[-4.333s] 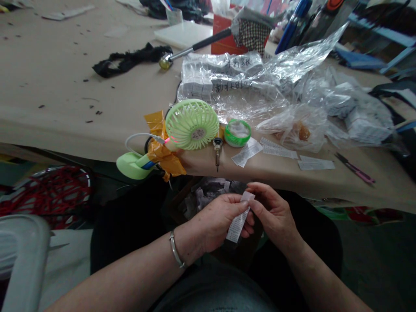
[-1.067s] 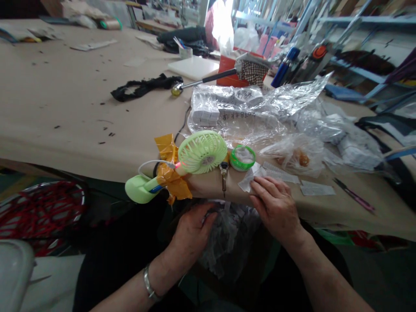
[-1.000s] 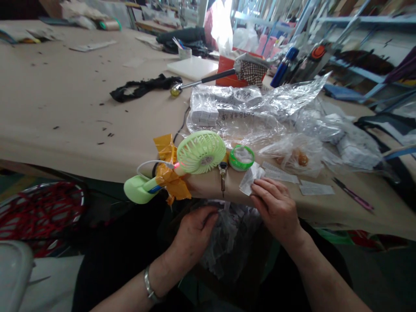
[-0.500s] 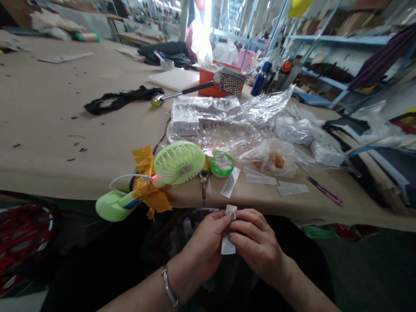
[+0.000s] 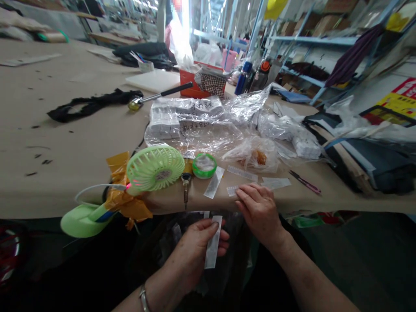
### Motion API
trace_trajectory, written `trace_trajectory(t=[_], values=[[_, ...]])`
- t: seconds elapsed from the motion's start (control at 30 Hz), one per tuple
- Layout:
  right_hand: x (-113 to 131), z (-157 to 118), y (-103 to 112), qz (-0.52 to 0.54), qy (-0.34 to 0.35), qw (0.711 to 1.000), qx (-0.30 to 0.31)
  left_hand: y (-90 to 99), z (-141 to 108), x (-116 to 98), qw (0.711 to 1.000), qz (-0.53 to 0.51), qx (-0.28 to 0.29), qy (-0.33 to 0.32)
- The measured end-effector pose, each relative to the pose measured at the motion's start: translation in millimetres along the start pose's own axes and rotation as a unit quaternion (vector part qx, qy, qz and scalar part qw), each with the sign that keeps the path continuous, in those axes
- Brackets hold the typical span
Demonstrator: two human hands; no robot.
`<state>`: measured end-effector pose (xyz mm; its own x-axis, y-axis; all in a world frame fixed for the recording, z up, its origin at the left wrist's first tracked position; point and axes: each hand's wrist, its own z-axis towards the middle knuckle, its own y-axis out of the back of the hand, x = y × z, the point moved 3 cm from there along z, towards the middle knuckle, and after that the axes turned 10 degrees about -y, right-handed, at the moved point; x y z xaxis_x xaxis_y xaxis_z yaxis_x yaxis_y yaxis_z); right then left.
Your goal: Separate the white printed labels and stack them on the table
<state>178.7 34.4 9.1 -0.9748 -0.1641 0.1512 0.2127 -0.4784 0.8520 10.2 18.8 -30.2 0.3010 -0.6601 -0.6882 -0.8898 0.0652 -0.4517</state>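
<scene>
My left hand (image 5: 199, 240) is below the table edge, its thumb pressing a white strip (image 5: 212, 249) against the fingers. The strip looks like a paper or fabric label and stands nearly upright. My right hand (image 5: 260, 212) reaches onto the table's front edge. Its fingertips lie on one end of a white printed strip (image 5: 232, 191), partly covered by the fingers. Just behind it lies another printed strip (image 5: 242, 173), and one more strip (image 5: 276, 183) sits to the right. A plain white strip (image 5: 214, 183) rests left of the right hand.
A green round tub (image 5: 204, 166) with white filling stands beside a soldering iron (image 5: 185, 190). A green fan (image 5: 156, 169) is taped at the edge. Thread snips (image 5: 305, 183) lie at right. Behind are clear plastic bags (image 5: 201, 130) and a long-handled tool (image 5: 159, 96).
My right hand has left the strip held by my left hand and moved up onto the table, onto a printed strip. My left hand keeps its strip, lower and tilted. The view has shifted right.
</scene>
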Motion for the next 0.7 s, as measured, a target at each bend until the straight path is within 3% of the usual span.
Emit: trace_trajectory(t=[0.17, 0.33, 0.47, 0.7], values=[[-4.3, -7.9, 4.6, 0.130, 0.014, 0.989, -0.061, -4.5, -0.2, -3.6, 1.000, -0.001, 0.006, 0.017], [23.5, -25.4, 13.3, 0.279, 0.086, 0.956, -0.043, -14.7, 1.4, -6.5, 0.992, -0.100, 0.076, 0.025], [45.1, -44.1, 12.5, 0.297, 0.132, 0.946, 0.002, -17.2, -0.1, -7.9, 0.982, -0.161, 0.094, 0.017], [43.9, -54.6, 4.1, 0.296, 0.147, 0.944, 0.027, -16.9, -7.3, -7.7, 0.980, -0.156, 0.121, 0.021]])
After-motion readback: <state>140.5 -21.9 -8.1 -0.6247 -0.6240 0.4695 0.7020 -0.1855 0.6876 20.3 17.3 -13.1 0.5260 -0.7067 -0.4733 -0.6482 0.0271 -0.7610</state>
